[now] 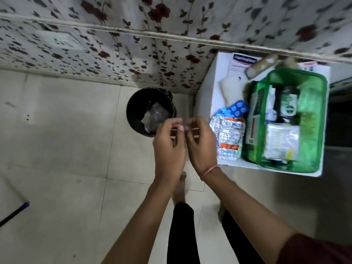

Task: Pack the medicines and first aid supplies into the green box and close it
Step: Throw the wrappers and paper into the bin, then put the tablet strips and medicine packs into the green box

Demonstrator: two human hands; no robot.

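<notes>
Over the tiled floor (66, 140), both hands meet above the rim of a black bin (150, 111). The left hand (168, 147) and the right hand (202, 145) have their fingertips drawn close together, pinching something tiny and pale between them; what it is, I cannot tell, it is too small and blurred. A thin band circles the right wrist.

Off to the right sits a white table (209, 88), and on it the green box (285, 121), lid open, already loaded. Inside, one dark bottle (288, 105) with a green label, print unreadable, one tall carton (254, 119) against the left wall, and one clear packet (281, 141) at the near end.

Readable writing? Only one candidate: a white pack (242, 63) at the back of the table with a blue banner, the lettering too smeared to spell out with confidence.

Still outside the box, just beside its left wall: two blue blister strips (236, 109), a stack of silver foil strips (227, 138) with red and blue print, one white pad (231, 88), and two tan rolls (262, 66) at the back edge.

One crumpled wrapper (155, 116) lies in the bin. A floral cloth (133, 35) hangs behind everything, and a dark stick (14, 214) pokes in at lower left.
</notes>
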